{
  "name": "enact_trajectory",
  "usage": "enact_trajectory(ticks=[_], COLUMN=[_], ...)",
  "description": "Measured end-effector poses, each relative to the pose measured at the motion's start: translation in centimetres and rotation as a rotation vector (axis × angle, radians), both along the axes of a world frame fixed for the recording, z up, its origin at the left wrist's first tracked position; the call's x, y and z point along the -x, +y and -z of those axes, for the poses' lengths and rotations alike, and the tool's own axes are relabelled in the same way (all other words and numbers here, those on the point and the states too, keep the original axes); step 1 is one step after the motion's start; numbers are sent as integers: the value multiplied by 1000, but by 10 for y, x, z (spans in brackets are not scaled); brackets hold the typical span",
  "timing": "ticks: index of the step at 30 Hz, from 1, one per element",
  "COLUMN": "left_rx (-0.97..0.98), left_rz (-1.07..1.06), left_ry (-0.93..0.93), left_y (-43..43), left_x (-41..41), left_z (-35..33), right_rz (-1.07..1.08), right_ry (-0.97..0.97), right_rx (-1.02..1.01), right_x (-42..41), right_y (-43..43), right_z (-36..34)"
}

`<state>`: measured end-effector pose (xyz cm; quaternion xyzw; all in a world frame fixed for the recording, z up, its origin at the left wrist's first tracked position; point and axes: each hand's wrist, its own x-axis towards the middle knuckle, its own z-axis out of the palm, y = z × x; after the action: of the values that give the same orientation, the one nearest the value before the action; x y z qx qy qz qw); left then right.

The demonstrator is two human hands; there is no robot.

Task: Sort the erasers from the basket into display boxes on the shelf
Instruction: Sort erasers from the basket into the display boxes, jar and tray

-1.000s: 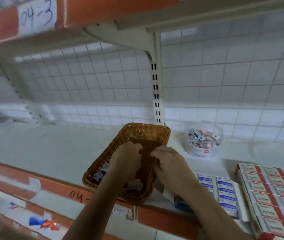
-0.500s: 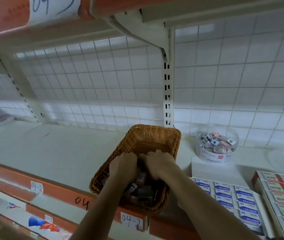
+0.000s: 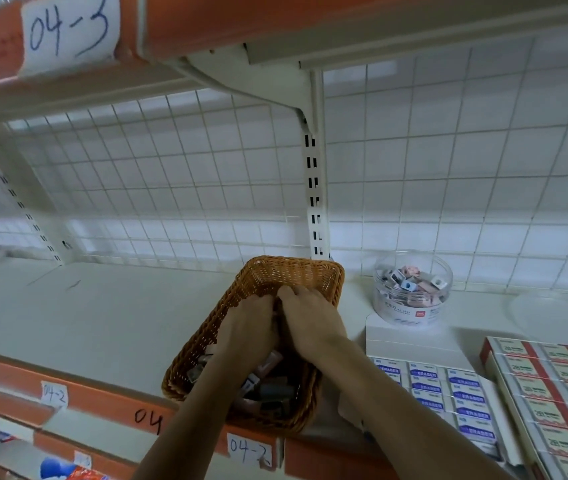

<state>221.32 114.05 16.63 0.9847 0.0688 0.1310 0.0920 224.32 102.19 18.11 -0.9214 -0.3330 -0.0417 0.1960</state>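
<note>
The basket (image 3: 293, 275) is rough woven wicker, the tub (image 3: 410, 311) clear glossy plastic, the shelf (image 3: 102, 323) smooth matt white.

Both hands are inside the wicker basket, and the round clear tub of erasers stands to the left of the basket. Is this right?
Not fully. In the head view the round clear tub stands to the right of the wicker basket, not the left. The left hand and right hand are indeed inside it.

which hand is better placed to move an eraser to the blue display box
Probably right: the left hand and right hand are both in the basket, but the right is nearer the blue display box.
</note>
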Motion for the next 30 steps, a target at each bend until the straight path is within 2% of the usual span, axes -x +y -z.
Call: enact_trajectory(ticks=[5, 10, 14, 17, 19, 24, 30], left_rx=[100, 189, 213, 257, 264, 268, 257], left_rz=[147, 262, 253, 265, 269, 327, 558], left_ry=[-122, -148, -157, -123, -89, -64, -57], left_y=[-35, -81, -114, -134, -145, -177, -230], left_x=[-18, -46, -67, -83, -90, -90, -72], left_z=[-23, -31, -34, -33, -33, -30, -28], right_rz=[127, 283, 377, 359, 344, 311, 402], right_ry=[-45, 27, 238, 428, 495, 489, 337], right_rx=[-250, -426, -664, -938, -1032, -991, -834], right_x=[-15, -21, -20, -14, -9, 2, 4], right_y=[-34, -92, -145, -176, -192, -228, -265], right_z=[-6, -13, -10, -10, -14, -18, -7])
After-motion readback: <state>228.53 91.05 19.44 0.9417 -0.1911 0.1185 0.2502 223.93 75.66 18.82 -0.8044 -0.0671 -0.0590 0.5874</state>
